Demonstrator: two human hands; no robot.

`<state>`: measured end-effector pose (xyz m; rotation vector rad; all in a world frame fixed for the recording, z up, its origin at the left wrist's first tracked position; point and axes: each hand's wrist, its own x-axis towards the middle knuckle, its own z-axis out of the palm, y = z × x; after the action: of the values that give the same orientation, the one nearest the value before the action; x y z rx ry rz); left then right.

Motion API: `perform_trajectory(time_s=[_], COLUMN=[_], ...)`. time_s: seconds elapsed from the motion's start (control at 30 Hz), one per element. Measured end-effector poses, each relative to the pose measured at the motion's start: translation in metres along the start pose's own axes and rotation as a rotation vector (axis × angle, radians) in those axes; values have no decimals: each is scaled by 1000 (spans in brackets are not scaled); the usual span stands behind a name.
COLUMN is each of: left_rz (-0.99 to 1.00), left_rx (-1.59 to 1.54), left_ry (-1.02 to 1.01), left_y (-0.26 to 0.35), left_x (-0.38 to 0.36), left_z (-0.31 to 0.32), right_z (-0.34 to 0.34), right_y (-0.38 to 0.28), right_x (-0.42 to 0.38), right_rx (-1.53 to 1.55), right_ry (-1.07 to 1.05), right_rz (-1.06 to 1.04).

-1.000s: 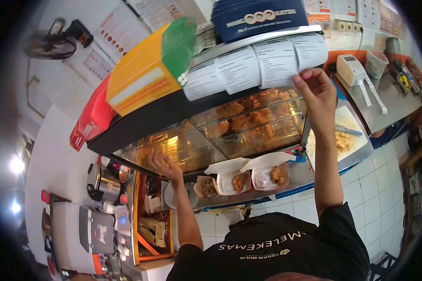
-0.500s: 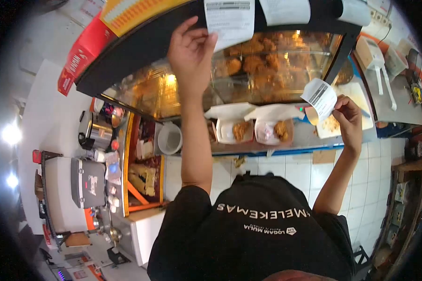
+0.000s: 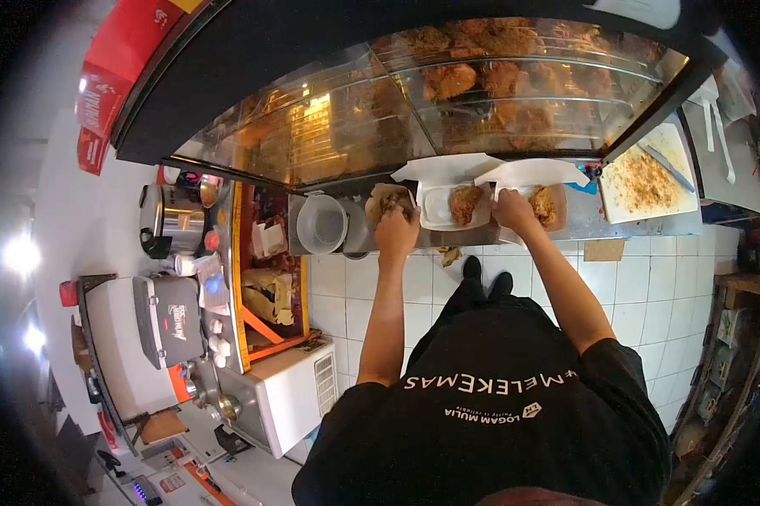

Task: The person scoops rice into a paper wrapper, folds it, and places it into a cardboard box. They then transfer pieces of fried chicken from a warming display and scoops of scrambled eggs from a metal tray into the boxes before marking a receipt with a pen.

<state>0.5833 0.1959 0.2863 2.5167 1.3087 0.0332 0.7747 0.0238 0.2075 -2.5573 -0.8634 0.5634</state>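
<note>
My left hand (image 3: 394, 233) is closed at a brown paper-lined container (image 3: 387, 199), just left of an open white takeaway box (image 3: 435, 207). What its fingers grip is hidden. That box holds a piece of fried chicken (image 3: 464, 205) on its right side. My right hand (image 3: 515, 211) reaches into the left part of a second open box (image 3: 557, 175), fingers curled and mostly hidden from above. Another piece of fried chicken (image 3: 544, 205) lies beside that hand. Both box lids are raised toward the glass display case (image 3: 346, 118).
More fried chicken (image 3: 502, 84) sits on racks inside the case. A white cutting board (image 3: 625, 202) with crumbs and a knife (image 3: 668, 167) lies to the right. A clear plastic tub (image 3: 322, 224) stands at the left, near a steel pot (image 3: 182, 221).
My left hand has come down from the paper slips on the case to the counter. My right hand has moved left to the right box; the receipt it held is out of sight.
</note>
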Motion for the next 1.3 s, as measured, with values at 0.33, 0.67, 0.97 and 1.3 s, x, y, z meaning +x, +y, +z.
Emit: perform_trajectory(time_s=[0.33, 0.67, 0.97, 1.3], left_rz=[139, 238, 316, 527], left_rx=[59, 151, 139, 76], left_ry=[-68, -110, -82, -20], left_y=[-16, -19, 60, 255], left_x=[29, 26, -24, -139], left_z=[49, 11, -38, -50], right_z=[7, 4, -93, -246], right_y=[-27, 5, 75, 262], right_x=[6, -16, -73, -171], right_rx=[-35, -91, -67, 30], right_ry=[-175, -112, 25, 156], right_rz=[78, 2, -22, 78])
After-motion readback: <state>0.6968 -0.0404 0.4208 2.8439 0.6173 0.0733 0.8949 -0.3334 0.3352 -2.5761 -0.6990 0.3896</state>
